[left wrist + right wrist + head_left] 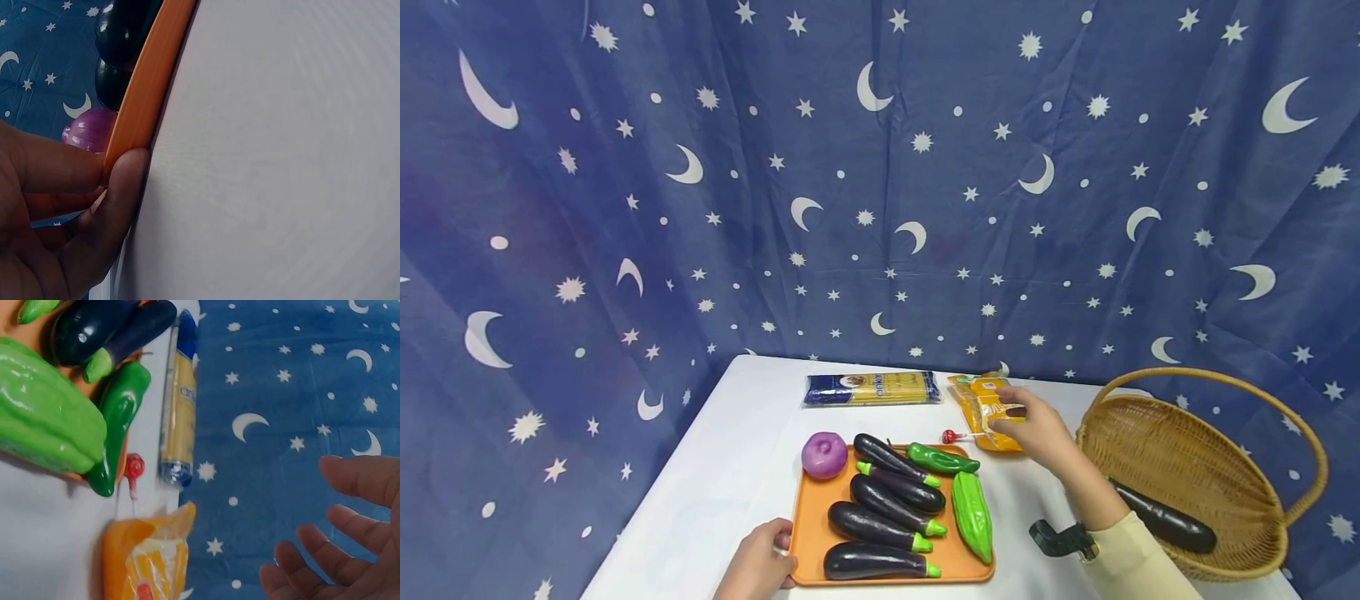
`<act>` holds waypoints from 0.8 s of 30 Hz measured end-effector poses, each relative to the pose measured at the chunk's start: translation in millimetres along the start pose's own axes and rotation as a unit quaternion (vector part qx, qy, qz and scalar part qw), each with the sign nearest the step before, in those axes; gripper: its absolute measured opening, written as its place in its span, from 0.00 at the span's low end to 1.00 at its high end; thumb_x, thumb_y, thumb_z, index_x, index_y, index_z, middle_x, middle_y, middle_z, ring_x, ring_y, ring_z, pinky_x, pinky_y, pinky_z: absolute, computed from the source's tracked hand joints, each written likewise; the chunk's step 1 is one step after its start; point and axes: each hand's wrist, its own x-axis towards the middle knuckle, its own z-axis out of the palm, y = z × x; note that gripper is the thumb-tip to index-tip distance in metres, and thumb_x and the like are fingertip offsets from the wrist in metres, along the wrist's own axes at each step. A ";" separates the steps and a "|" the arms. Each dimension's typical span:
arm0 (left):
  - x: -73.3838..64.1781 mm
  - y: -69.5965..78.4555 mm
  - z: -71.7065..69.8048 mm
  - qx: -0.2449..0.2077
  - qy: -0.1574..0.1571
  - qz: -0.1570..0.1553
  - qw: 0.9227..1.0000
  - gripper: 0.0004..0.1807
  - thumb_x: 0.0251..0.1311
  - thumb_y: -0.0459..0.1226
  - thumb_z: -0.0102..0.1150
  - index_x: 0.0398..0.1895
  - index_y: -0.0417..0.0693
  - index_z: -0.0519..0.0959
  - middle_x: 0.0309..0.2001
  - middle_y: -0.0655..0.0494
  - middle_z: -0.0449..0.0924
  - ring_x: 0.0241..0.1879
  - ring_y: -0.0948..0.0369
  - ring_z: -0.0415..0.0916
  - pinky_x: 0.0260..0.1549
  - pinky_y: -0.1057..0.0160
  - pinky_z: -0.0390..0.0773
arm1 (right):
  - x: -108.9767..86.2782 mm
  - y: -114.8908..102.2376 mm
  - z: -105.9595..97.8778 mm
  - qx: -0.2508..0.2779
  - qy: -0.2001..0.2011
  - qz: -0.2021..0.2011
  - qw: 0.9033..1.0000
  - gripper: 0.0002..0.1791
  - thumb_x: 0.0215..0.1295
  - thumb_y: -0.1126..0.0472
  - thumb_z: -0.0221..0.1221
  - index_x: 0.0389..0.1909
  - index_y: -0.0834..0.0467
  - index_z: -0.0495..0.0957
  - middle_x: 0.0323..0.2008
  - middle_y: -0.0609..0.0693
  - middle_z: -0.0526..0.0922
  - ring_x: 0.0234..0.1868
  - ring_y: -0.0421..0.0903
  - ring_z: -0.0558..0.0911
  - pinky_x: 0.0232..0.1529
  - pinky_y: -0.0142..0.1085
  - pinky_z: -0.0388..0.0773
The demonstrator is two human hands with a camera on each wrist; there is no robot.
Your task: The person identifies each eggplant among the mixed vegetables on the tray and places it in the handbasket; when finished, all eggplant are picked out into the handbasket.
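My left hand [760, 557] grips the left front corner of an orange tray [808, 533]; in the left wrist view thumb and fingers pinch its rim [140, 94]. On the tray lie several eggplants [880, 560], a green pepper [942, 458] and a light-green ridged vegetable [972, 515]. A purple onion [824, 455] sits at its back left corner. My right hand [1037, 429], fingers spread, is above an orange packet [988, 412]. Nothing lies in its grasp in the right wrist view, where the fingers [325, 556] are apart from the packet [150, 556].
A wicker basket [1195, 450] with an arched handle stands on the right, holding a dark eggplant [1172, 521]. A pasta pack [872, 388] lies at the back of the white table [730, 467]. Beside the packet is a red lollipop [951, 436]. A starry blue curtain [850, 208] hangs behind.
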 end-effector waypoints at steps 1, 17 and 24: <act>-0.2 0.0 -0.1 0.000 0.001 0.001 1.000 0.26 0.51 0.21 0.65 0.56 0.23 0.72 0.34 0.51 0.72 0.26 0.61 0.76 0.21 0.66 0.83 | 0.8 -0.7 2.3 -0.002 -0.002 -0.003 1.000 0.32 0.63 0.61 0.67 0.68 0.61 0.70 0.63 0.63 0.74 0.61 0.64 0.75 0.55 0.52 0.82; -4.3 1.8 -2.8 -0.015 0.002 0.017 1.000 0.25 0.51 0.20 0.64 0.55 0.22 0.72 0.34 0.50 0.71 0.26 0.60 0.76 0.21 0.66 0.84 | 13.7 -25.9 50.4 -0.002 -0.027 -0.006 1.000 0.32 0.58 0.60 0.70 0.64 0.59 0.75 0.59 0.58 0.79 0.58 0.60 0.78 0.55 0.56 0.80; -3.9 2.5 -2.3 -0.015 0.002 0.016 1.000 0.25 0.52 0.20 0.64 0.56 0.22 0.72 0.34 0.50 0.71 0.25 0.61 0.75 0.21 0.65 0.83 | 15.6 -29.9 73.8 0.012 -0.045 -0.036 0.998 0.28 0.58 0.62 0.70 0.61 0.59 0.77 0.55 0.58 0.80 0.55 0.58 0.80 0.54 0.54 0.81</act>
